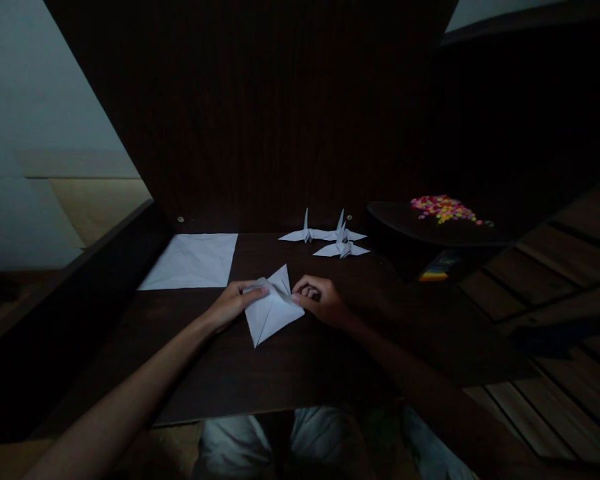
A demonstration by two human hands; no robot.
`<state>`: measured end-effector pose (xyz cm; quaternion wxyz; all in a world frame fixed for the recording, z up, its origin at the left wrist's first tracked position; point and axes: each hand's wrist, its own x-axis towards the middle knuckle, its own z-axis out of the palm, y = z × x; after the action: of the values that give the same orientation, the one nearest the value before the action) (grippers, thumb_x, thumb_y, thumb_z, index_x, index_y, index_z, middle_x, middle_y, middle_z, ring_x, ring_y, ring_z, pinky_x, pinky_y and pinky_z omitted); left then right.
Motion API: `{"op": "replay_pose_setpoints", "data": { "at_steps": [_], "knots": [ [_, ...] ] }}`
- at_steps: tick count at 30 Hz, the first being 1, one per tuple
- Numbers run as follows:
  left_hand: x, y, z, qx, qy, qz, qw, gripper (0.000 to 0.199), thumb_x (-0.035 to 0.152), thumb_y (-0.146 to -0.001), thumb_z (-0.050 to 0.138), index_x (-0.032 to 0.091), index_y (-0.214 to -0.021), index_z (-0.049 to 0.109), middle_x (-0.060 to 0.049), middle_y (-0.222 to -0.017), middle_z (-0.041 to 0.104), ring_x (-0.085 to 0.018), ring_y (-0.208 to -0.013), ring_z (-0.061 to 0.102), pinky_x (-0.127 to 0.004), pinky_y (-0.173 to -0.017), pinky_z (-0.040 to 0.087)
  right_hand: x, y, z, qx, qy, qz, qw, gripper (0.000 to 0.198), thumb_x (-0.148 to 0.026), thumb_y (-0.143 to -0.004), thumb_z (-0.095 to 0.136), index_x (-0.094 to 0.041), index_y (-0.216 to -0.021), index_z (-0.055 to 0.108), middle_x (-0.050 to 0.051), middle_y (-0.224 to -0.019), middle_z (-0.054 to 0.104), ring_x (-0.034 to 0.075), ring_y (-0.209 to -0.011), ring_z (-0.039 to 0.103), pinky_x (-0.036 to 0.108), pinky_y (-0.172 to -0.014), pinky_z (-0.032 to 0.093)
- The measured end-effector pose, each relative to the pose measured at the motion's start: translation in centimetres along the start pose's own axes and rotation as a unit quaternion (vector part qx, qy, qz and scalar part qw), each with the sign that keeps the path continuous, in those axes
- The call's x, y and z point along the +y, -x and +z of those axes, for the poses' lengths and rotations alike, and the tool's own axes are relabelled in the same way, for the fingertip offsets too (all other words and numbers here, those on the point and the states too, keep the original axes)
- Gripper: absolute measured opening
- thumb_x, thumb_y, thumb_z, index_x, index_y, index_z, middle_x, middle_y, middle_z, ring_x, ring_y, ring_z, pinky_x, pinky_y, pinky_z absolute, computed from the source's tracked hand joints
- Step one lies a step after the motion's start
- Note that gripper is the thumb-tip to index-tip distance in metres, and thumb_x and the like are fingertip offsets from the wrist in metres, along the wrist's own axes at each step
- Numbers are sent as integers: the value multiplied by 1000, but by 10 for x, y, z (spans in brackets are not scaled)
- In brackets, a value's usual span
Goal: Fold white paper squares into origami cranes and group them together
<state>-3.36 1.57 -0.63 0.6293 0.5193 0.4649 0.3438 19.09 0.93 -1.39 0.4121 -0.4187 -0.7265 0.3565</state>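
A partly folded piece of white origami paper [275, 317] is held between my two hands just over the dark desk [205, 380]. It has a diamond-like outline, with a crease down its middle and one point standing up at the far side. My left hand [233, 303] grips its left edge, thumb on top and fingers tucked beneath. At the right corner, my right hand [323, 300] pinches the paper between thumb and curled fingers. Beyond them stand several finished paper cranes, the nearest crane [342, 249] with its wings spread.
A flat, creased white sheet [193, 260] lies at the back left. On a rounded shelf [395, 217] at right sits a heap of small colourful pieces [445, 208]. A dark upright panel [260, 120] closes the back, and a low side board [75, 293] runs along the left.
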Motion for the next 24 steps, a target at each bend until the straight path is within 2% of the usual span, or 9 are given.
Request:
{"op": "replay_pose_setpoints", "data": {
  "at_steps": [5, 9, 12, 15, 19, 24],
  "knots": [
    [3, 3, 3, -24, -45, -2, 999, 33, 43, -74, 69, 14, -91, 70, -5, -79, 71, -21, -72, 63, -29, -63, 46, -8, 3, -2, -29, 15, -34, 999, 26, -39, -67, 73, -17, -70, 59, -4, -60, 51, 7, -48, 42, 21, -47, 34],
    [5, 5, 5, -37, -103, 7, 994, 36, 46, -73, 68, 16, -93, 69, -4, -81, 70, -23, -75, 64, -30, -66, 48, -3, 2, -1, -4, 66, -19, 998, 25, -38, -77, 64, -16, -65, 60, -2, -58, 52, 9, -51, 44, 22, -48, 35],
    [5, 7, 8, -30, -144, 64, 987, 47, 43, -71, 70, 17, -110, 64, -5, -97, 70, -26, -90, 63, -34, -77, 49, 4, 1, 1, 6, 46, 19, 999, 22, -36, -81, 59, -15, -77, 63, -1, -63, 57, 11, -56, 50, 22, -50, 38],
    [4, 9, 11, -5, -184, 127, 975, 60, 41, -71, 71, 19, -125, 54, -8, -120, 62, -28, -109, 56, -38, -93, 44, 9, 0, 3, 20, -36, 55, 998, 22, -35, -79, 61, -15, -89, 62, 2, -72, 62, 13, -63, 57, 22, -53, 43],
    [0, 10, 14, 11, -271, 173, 947, 65, 41, -74, 68, 18, -132, 48, -10, -132, 53, -30, -120, 48, -42, -103, 35, 10, -3, 5, 37, -125, 73, 989, 19, -28, -74, 64, -17, -87, 56, 2, -75, 63, 13, -64, 60, 21, -53, 46],
    [-7, 10, 14, -19, -412, 214, 885, 68, 36, -77, 63, 20, -139, 40, -12, -136, 49, -33, -125, 40, -49, -106, 28, 14, -7, 5, 31, -126, 89, 988, 14, -23, -71, 61, -17, -82, 54, -1, -66, 59, 11, -57, 55, 20, -48, 43]
  ]
}}
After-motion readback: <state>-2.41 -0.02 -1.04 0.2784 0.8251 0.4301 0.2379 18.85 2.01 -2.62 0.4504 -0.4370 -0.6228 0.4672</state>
